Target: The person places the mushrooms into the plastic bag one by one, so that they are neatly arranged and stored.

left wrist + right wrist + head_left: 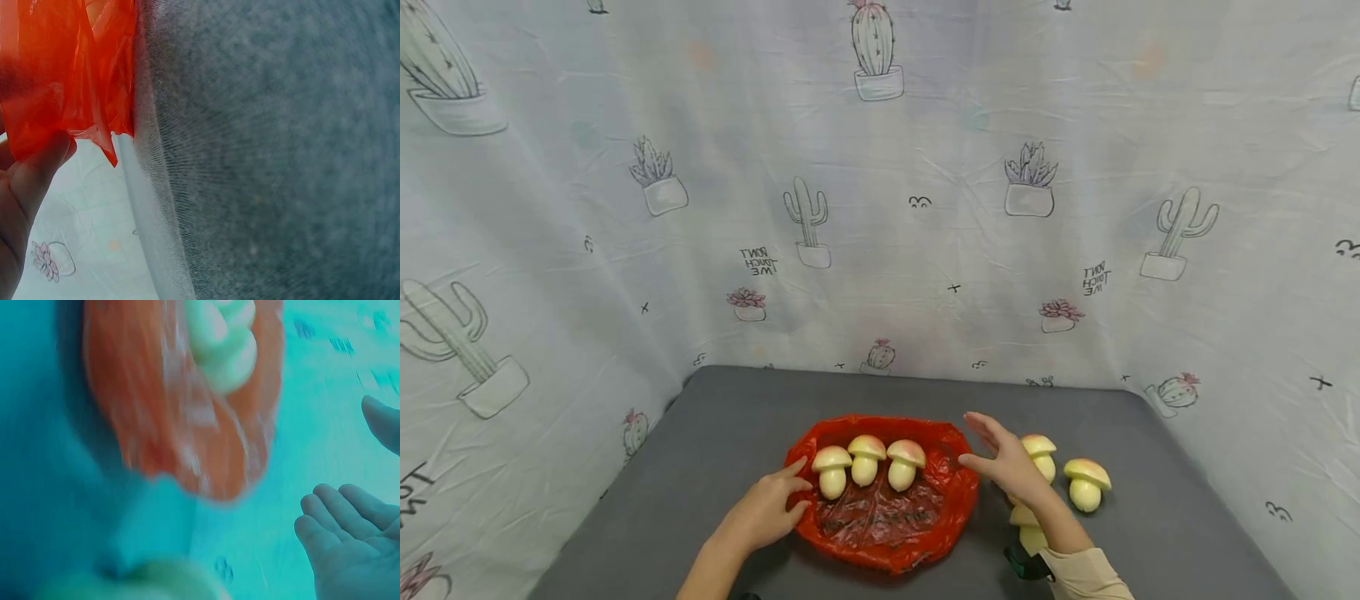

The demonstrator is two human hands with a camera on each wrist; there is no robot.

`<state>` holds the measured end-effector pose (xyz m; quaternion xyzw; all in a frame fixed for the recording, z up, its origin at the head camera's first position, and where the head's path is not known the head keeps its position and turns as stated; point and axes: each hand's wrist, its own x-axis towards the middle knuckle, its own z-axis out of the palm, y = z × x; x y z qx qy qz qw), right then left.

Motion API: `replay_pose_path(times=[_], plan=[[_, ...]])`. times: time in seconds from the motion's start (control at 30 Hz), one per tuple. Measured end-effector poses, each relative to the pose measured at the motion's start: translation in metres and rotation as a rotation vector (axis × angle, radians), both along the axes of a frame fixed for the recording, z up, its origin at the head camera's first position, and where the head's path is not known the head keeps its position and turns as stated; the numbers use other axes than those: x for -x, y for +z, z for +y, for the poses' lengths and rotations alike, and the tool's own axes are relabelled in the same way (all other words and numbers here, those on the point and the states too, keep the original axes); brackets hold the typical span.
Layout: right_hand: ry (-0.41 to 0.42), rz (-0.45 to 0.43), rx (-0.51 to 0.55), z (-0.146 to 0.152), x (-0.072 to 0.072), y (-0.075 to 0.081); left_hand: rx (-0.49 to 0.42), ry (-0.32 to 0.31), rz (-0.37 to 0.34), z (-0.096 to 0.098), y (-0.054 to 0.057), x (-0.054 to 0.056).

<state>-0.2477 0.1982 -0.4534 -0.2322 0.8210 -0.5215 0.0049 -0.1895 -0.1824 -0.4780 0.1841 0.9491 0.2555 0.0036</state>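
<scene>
A red plastic bag (917,546) lies with its mouth spread wide. Three toy mushrooms (866,458), pale yellow with pinkish caps, stand in a row in its far half. My left hand (767,508) is at the bag's left rim. In the left wrist view, the thumb (47,162) and fingers pinch the edge of the red film. My right hand (1011,462) hovers by the bag's right rim with thumb and fingers apart. Its palm (359,562) holds nothing in the right wrist view.
Right of the bag, several more toy mushrooms (1086,483) sit on the grey table (722,425), some partly behind my right forearm. A dark green band (1026,562) is around the right wrist. A cactus-print curtain (955,250) encloses the table's back and sides.
</scene>
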Motion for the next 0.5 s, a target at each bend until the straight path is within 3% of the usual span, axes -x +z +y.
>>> replay_pose_path(times=[0.27,0.5], plan=[[-0.152,0.096,-0.036,0.062,-0.017,0.007,0.006,-0.012,0.029,0.001,0.001,0.001],[-0.261,0.009,-0.078,0.099,-0.028,0.007,0.012,0.004,0.026,0.001,-0.002,0.000]])
